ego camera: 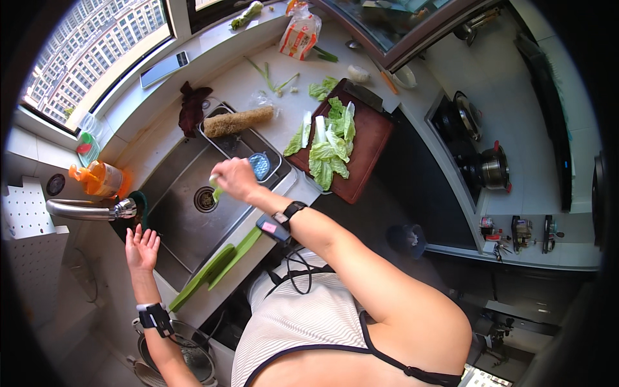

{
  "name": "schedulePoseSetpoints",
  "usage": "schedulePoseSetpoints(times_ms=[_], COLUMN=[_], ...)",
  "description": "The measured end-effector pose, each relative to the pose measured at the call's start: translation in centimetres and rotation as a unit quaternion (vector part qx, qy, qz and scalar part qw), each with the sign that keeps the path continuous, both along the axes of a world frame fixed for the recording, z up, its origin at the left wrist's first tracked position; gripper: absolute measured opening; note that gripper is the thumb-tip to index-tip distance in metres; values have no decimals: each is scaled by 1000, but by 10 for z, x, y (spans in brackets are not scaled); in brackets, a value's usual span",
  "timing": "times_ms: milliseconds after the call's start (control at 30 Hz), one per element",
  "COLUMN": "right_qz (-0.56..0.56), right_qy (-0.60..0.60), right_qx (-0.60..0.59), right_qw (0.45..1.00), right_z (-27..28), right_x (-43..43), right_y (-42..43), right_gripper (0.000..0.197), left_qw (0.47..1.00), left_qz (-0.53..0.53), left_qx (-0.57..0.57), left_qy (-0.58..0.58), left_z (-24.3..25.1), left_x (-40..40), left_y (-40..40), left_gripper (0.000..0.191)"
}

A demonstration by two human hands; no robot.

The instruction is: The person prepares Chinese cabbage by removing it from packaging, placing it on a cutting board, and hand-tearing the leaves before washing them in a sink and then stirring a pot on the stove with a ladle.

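My right hand (237,179) is over the steel sink (176,242), its fingers closed on a small pale-green leaf scrap (216,195). Below the scrap is the drain strainer (205,199). Palm up, my left hand (142,249) is held beside the sink's left end with its fingers apart and nothing in it. Just above it is the metal faucet spout (87,209). To the right, cut napa cabbage leaves (331,152) lie on a reddish-brown cutting board (372,140), beside a cleaver blade (362,96).
A brown fibrous roll (237,122) and a blue mesh scrubber (259,166) rest at the steel tray. Long green strips (213,273) lie along the sink's front edge. An orange pump bottle (99,179) stands behind the faucet. A pot (493,169) is on the stove.
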State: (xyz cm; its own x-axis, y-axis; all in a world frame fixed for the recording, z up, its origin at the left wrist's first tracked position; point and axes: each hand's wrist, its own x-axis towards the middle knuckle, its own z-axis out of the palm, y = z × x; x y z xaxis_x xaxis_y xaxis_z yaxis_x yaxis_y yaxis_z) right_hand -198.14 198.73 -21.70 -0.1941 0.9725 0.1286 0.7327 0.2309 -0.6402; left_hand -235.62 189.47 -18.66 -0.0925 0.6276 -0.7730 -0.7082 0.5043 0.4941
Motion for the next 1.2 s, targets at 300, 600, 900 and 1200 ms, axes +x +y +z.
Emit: schedulePoseSetpoints(times_ms=[300, 600, 900, 1200], right_qz=[-204, -276, -233, -120], right_qy=[286, 251, 80, 228], right_qx=[-18, -167, -92, -38], right_qw=[936, 913, 965, 965], right_z=[19, -29, -103, -31], right_x=[321, 581, 662, 524], right_y=[16, -3, 15, 34], right_gripper=[24, 23, 40, 19], left_qw=[993, 951, 721, 634], left_qz=[-111, -288, -476, -403], left_qx=[-5, 96, 161, 143], left_qy=[30, 54, 477, 644], left_z=[65, 9, -66, -94], left_x=[203, 472, 643, 671], left_y=[-26, 72, 145, 172], left_gripper=[48, 45, 59, 47])
